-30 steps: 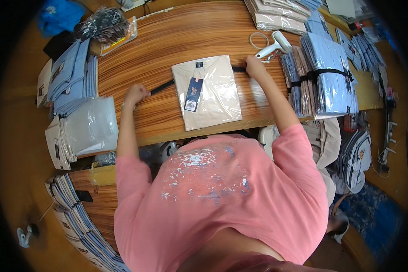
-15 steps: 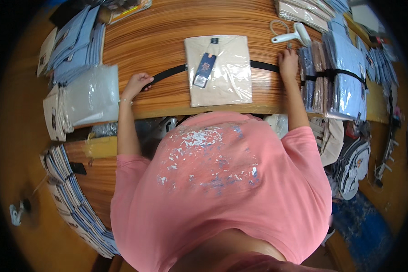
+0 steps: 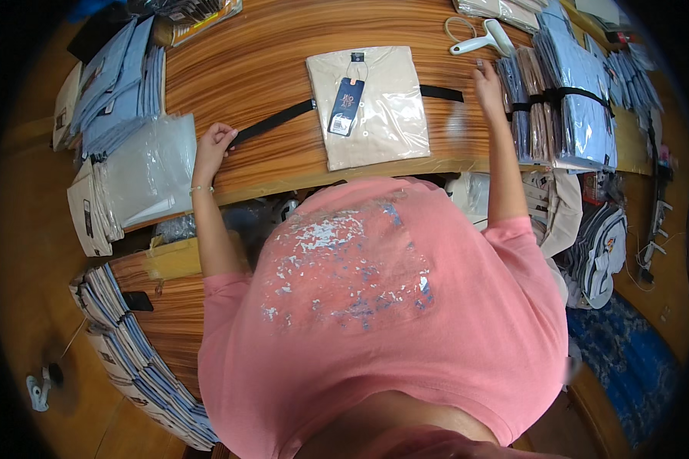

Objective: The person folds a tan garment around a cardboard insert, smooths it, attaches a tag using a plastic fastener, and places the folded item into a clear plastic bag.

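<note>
Head view: a beige folded shirt (image 3: 394, 99) in a clear bag is laid flat on a wood-grain table (image 3: 245, 69), near the edge closest to the person. A dark blue hang tag (image 3: 347, 107) with a white lower end is seen on its front, hung from a thin loop below the collar. A black strap (image 3: 274, 123) is laid crosswise, its middle hidden by the shirt and its two ends shown to left and right. The left end is pinched between thumb and fingers of the left hand (image 3: 216, 147), and that length is drawn straight at a slant. The right hand (image 3: 488, 88) is held just beside the strap's right end, apart from it, with the fingers loosely bent; whether anything small is gripped there cannot be told.

Beyond the right hand, a white-handled roller (image 3: 475, 43) is placed on the table. To the right, a stack of bagged garments (image 3: 582, 126) is bound with a black band. On the left, folded blue shirts (image 3: 115, 92) are piled, with clear plastic bags (image 3: 153, 157) set nearer the person. At lower left, a long row of folded garments (image 3: 134, 363) is ranged beside a dark flat object (image 3: 138, 301).
</note>
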Action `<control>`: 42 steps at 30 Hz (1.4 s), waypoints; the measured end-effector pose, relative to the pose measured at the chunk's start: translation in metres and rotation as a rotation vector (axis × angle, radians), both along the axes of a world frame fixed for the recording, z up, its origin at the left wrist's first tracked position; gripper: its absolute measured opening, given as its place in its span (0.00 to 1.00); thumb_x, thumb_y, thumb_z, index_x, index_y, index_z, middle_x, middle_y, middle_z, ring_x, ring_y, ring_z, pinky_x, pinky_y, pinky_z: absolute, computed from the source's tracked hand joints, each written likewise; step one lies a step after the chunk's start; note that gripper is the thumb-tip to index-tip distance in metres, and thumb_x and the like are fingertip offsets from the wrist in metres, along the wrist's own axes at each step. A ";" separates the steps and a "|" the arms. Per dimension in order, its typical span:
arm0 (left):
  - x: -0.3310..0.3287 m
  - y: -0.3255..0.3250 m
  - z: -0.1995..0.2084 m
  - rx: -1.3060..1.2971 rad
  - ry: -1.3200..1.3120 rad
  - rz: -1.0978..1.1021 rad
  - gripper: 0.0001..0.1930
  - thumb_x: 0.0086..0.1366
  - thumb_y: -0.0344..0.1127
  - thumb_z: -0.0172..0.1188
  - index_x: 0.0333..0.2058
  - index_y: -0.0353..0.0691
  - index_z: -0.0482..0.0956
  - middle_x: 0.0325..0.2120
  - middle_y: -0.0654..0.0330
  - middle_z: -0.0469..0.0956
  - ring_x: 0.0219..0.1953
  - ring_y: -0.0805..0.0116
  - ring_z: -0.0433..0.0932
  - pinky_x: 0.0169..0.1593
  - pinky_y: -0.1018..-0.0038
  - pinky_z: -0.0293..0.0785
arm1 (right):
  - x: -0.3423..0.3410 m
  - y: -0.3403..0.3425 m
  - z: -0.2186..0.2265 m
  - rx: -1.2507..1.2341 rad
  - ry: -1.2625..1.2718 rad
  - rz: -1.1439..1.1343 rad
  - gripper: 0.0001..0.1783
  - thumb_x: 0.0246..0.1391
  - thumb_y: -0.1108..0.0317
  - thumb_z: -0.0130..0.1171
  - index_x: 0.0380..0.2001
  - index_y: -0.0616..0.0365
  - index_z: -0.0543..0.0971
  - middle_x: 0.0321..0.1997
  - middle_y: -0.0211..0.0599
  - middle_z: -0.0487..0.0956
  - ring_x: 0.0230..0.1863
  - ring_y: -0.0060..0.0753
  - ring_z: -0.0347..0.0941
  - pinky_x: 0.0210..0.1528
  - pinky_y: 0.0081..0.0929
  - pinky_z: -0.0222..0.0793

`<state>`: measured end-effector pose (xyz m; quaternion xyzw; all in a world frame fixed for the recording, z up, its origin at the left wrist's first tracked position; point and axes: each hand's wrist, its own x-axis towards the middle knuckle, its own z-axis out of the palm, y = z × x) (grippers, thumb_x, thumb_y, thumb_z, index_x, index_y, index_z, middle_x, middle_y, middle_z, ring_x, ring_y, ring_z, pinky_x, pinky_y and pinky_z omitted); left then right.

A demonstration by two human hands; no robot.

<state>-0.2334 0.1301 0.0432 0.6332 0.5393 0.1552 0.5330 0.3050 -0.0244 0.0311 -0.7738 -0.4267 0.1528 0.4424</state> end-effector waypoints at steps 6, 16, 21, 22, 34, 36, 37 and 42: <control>-0.018 -0.002 0.029 -0.026 -0.108 -0.012 0.06 0.62 0.31 0.53 0.36 0.38 0.69 0.25 0.65 0.73 0.25 0.80 0.71 0.25 0.83 0.64 | -0.234 0.009 0.033 -0.465 1.096 0.496 0.18 0.60 0.50 0.41 0.38 0.52 0.70 0.23 0.26 0.70 0.21 0.17 0.63 0.20 0.17 0.60; -0.045 -0.020 0.044 0.052 -0.176 -0.010 0.07 0.57 0.24 0.54 0.36 0.36 0.69 0.22 0.66 0.72 0.27 0.79 0.71 0.32 0.82 0.66 | -0.402 0.050 0.000 -0.576 1.761 0.629 0.15 0.62 0.53 0.40 0.35 0.53 0.68 0.21 0.26 0.67 0.16 0.20 0.57 0.17 0.20 0.53; -0.046 -0.033 0.045 0.169 -0.120 -0.006 0.07 0.59 0.24 0.55 0.36 0.36 0.68 0.24 0.67 0.71 0.29 0.81 0.68 0.33 0.83 0.66 | -0.423 0.056 -0.001 -0.473 1.866 0.637 0.15 0.62 0.53 0.39 0.35 0.53 0.67 0.21 0.27 0.65 0.15 0.21 0.56 0.16 0.20 0.50; -0.046 -0.035 0.045 0.185 -0.106 -0.007 0.07 0.59 0.24 0.55 0.36 0.36 0.68 0.24 0.67 0.71 0.30 0.81 0.68 0.33 0.83 0.66 | -0.425 0.057 0.000 -0.467 1.859 0.640 0.15 0.63 0.53 0.39 0.35 0.54 0.67 0.21 0.27 0.65 0.15 0.21 0.55 0.16 0.20 0.50; -0.058 -0.048 0.052 0.119 -0.043 0.017 0.09 0.59 0.27 0.58 0.32 0.38 0.65 0.21 0.68 0.71 0.26 0.82 0.69 0.30 0.83 0.66 | -0.443 0.070 0.002 -0.353 1.767 0.654 0.17 0.62 0.54 0.42 0.26 0.56 0.67 0.19 0.28 0.64 0.13 0.21 0.53 0.15 0.20 0.47; -0.061 -0.050 0.052 0.120 -0.053 0.026 0.10 0.58 0.27 0.59 0.32 0.39 0.65 0.21 0.68 0.71 0.26 0.82 0.70 0.30 0.83 0.66 | -0.443 0.071 0.009 -0.355 1.750 0.614 0.18 0.61 0.55 0.44 0.22 0.55 0.67 0.18 0.28 0.64 0.12 0.20 0.52 0.14 0.19 0.46; -0.062 -0.051 0.052 0.116 -0.058 0.032 0.10 0.58 0.27 0.59 0.32 0.39 0.65 0.21 0.68 0.71 0.26 0.81 0.70 0.30 0.83 0.66 | -0.443 0.071 0.009 -0.356 1.740 0.626 0.18 0.61 0.55 0.44 0.22 0.55 0.67 0.18 0.28 0.64 0.12 0.20 0.52 0.14 0.19 0.46; -0.065 -0.057 0.058 0.107 -0.069 0.066 0.11 0.58 0.27 0.60 0.33 0.38 0.64 0.22 0.66 0.72 0.26 0.80 0.70 0.29 0.83 0.66 | -0.445 0.070 0.008 -0.372 1.729 0.674 0.16 0.61 0.55 0.45 0.26 0.55 0.67 0.18 0.28 0.65 0.11 0.19 0.52 0.14 0.19 0.46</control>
